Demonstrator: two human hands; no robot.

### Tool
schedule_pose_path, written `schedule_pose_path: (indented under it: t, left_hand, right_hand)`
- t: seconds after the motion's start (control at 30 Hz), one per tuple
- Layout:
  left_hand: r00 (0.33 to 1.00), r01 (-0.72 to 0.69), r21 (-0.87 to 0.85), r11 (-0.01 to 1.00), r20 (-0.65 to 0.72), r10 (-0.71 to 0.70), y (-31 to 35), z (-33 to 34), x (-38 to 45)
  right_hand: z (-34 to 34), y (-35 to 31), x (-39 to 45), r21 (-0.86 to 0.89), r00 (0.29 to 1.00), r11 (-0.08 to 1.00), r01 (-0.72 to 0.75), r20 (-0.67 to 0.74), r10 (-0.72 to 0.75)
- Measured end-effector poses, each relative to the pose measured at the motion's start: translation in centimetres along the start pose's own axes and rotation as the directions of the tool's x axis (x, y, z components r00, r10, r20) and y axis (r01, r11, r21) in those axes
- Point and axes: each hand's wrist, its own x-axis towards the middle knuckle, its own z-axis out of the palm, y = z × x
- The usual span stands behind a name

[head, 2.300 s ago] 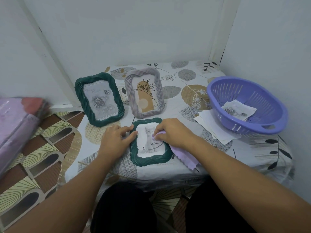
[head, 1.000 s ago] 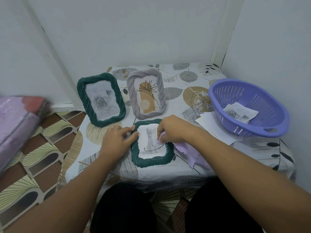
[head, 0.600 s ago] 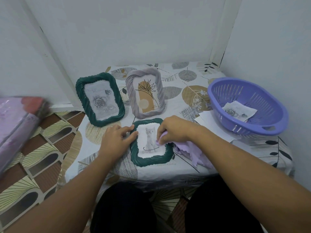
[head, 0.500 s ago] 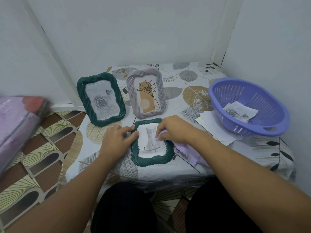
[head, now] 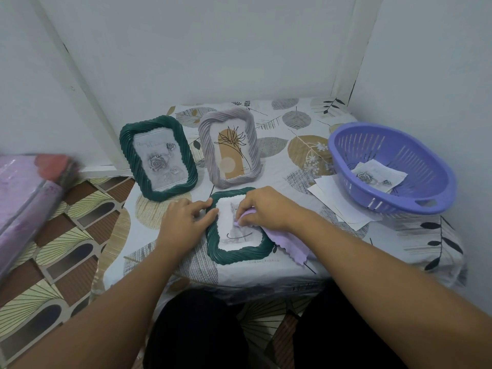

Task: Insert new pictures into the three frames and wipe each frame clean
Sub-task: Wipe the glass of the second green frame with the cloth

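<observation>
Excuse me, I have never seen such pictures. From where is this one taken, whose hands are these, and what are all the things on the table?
The camera sits on a person's head and looks down at their own two bare hands; there is no robot. The left hand steadies a green frame with a cat picture, lying flat on the table. The right hand pinches a purple cloth and presses it on the glass. Behind stand a green frame with a rose picture and a grey frame with a plant drawing. At the right, a purple basket holds a rose print and rests on loose papers.
</observation>
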Motion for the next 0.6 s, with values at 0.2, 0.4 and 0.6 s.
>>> schedule_pose_path:
  t: [0.2, 0.4, 0.6]
  left_hand:
    - [1.000, 0.007, 0.002, 1.000, -0.001, -0.007, -0.1, 0.1, 0.0]
    - [1.000, 0.001, 0.012, 1.000, 0.012, -0.002, -0.2, 0.0, 0.0]
    - [1.000, -0.006, 0.014, 1.000, 0.014, 0.006, -0.3, 0.0, 0.1]
  right_hand:
    - [-0.1, 0.0, 0.1, -0.016, 1.000, 1.000, -0.016, 0.019, 0.016]
    - [-1.0, -0.2, 0.0, -0.144, 0.996, 0.987, -0.071, 0.037, 0.077]
    - [-1.1, -1.3, 0.0, -0.411, 0.990, 0.903, -0.129, 0.002, 0.142]
